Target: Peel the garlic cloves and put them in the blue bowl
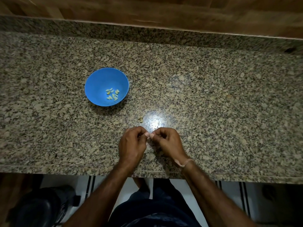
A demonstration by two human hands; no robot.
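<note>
The bench (213, 95) carries the bowl (101, 79), which stands ahead and to the left of both hands, well apart from them. The left hand (132, 142) is nearer to it than the right hand (168, 142). Pale yellow peeled cloves (112, 94) lie in the bowl bottom. Both hands, fingers curled, pinch one clove (148, 135) between meeting fingertips. It is mostly hidden, so its long axis cannot be told. A scrap (140, 119) lies just beyond.

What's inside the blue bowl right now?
The blue bowl holds a small cluster of peeled garlic cloves on its bottom. Nothing covers its inside; only the counter beneath it is hidden.
</note>
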